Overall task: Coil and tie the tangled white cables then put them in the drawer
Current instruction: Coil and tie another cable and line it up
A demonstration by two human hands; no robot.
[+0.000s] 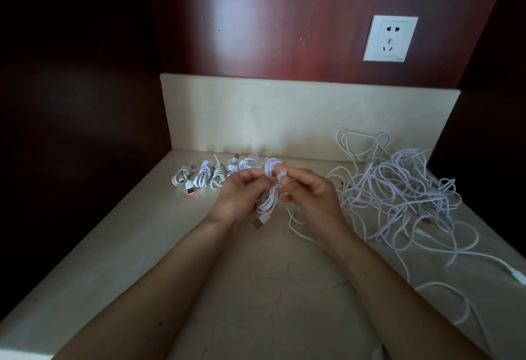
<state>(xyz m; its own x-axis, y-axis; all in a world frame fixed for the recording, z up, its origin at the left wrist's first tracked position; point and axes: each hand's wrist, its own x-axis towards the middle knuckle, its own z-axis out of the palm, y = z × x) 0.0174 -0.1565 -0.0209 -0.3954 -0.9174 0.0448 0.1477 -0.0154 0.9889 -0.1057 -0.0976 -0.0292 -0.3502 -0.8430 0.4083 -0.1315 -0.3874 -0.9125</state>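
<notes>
Cable coil [267, 200] held above mid counter [199, 274]. Left hand [236, 197] fingers curled round the loops; right hand [310, 194] pinches the free plug end. Judgement: keep loops clamped, draw tail snug through wrap, clear of tangled pile [398, 189] at right

Home or hotel nook: dark wood panelling [256, 18], wall socket [390, 38], pale stone counter [256, 288].
</notes>
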